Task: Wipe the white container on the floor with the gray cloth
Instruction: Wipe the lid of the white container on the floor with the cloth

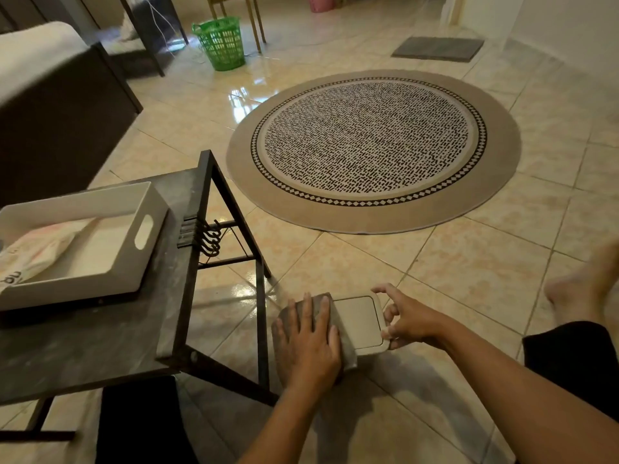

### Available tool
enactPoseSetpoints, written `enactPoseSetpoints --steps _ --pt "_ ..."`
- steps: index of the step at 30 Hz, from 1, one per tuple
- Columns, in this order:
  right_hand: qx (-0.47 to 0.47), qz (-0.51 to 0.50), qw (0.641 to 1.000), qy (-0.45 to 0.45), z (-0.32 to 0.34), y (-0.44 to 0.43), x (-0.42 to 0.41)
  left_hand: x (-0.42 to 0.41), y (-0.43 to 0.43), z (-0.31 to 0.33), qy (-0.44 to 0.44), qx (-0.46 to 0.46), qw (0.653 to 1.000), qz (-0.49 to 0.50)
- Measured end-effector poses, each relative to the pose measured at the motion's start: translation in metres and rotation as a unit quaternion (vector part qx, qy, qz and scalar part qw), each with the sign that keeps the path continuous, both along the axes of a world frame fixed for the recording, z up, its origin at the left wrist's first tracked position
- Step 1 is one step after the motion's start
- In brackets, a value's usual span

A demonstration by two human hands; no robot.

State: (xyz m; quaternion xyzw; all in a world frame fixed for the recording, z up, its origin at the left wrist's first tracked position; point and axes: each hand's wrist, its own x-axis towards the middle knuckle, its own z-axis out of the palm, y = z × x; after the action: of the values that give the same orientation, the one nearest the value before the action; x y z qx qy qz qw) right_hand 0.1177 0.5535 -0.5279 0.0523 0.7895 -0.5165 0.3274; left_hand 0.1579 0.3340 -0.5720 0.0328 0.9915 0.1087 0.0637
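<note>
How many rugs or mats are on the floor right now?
2: a round patterned rug mid-floor beyond the white container, and a gray mat by the far doorway. Furniture may hide others.

Both forearms are bare, with no sleeves, watch or rings in view on the left hand point(306, 343) or the right hand point(410, 321). Dark shorts point(569, 360) cover the legs either side of the arms. Right of the shorts, a foot point(582, 289) is bare.
</note>
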Motion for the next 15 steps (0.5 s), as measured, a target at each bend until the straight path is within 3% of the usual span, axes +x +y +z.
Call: enactPoseSetpoints --steps 11,15 --pt "-0.025 0.02 0.999 -0.017 0.002 0.006 0.001 0.019 0.032 -0.005 0.053 0.002 0.981 -0.185" --pt "-0.039 0.025 0.999 -0.021 0.001 0.006 -0.001 0.004 0.053 -0.004 0.057 -0.002 0.977 -0.204"
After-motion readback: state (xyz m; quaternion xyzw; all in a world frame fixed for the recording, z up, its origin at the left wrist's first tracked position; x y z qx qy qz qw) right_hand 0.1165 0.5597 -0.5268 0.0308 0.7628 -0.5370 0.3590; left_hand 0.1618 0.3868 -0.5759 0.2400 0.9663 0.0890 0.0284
